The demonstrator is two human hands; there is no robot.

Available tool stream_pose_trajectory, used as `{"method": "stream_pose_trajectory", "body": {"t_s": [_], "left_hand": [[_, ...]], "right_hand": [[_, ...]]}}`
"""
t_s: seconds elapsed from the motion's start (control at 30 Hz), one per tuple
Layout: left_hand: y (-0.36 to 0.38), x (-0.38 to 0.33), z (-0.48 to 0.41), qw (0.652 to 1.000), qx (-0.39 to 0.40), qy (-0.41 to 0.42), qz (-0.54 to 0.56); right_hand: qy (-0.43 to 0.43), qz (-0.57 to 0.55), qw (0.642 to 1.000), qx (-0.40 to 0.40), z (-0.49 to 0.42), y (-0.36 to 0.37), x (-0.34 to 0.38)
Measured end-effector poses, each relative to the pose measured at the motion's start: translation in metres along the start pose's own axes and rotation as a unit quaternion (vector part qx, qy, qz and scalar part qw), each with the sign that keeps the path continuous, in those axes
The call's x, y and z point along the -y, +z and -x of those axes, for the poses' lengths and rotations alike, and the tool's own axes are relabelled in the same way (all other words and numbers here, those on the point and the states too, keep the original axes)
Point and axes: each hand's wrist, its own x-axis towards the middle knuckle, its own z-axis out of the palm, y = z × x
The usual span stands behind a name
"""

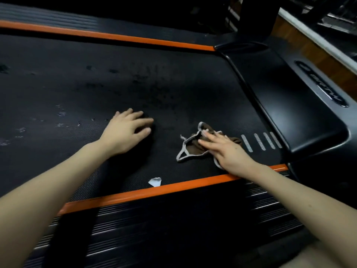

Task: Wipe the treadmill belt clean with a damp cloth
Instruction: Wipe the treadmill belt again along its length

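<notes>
Pressing flat with the right hand (229, 151), fingers straight and slightly spread, on a crumpled brown cloth with grey edging (193, 146). Cloth on the black textured treadmill belt (96, 84), at 4 o'clock from belt centre, near the orange side strip (154, 190). At 9 o'clock from the cloth: left hand (125, 130), fingers spread, resting on the belt. At 7 o'clock from the cloth, just beside the strip: small white paper scrap (155, 182).
</notes>
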Motion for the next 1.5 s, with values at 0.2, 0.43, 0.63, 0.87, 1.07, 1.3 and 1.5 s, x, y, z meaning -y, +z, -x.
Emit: {"method": "stream_pose_trajectory", "body": {"t_s": [0.2, 0.43, 0.63, 0.87, 1.07, 1.3, 1.5], "left_hand": [[-0.018, -0.013, 0.052, 0.974, 0.147, 0.154, 0.083], [0.009, -0.017, 0.054, 0.962, 0.109, 0.25, 0.032], [0.019, -0.016, 0.044, 0.971, 0.002, 0.236, 0.044], [0.002, 0.005, 0.029, 0.988, -0.104, 0.099, 0.05], [0.011, -0.019, 0.042, 0.972, 0.068, 0.214, 0.071], [0.02, -0.018, 0.047, 0.962, 0.029, 0.264, 0.068], [0.014, -0.012, 0.039, 0.97, -0.021, 0.238, 0.034]], "right_hand": [[0.045, 0.0, 0.999, 0.003, -0.012, -0.001, 0.012], [0.041, -0.002, 0.999, 0.0, -0.015, 0.0, 0.012], [-0.01, 0.011, 0.998, -0.055, -0.056, 0.011, 0.026], [-0.152, 0.035, 0.988, -0.007, -0.048, 0.015, 0.016], [-0.031, -0.016, 0.999, -0.042, -0.101, 0.01, 0.018], [-0.113, 0.005, 0.991, -0.078, -0.079, 0.025, 0.022], [-0.031, 0.01, 0.997, -0.071, -0.135, 0.01, 0.02]]}}
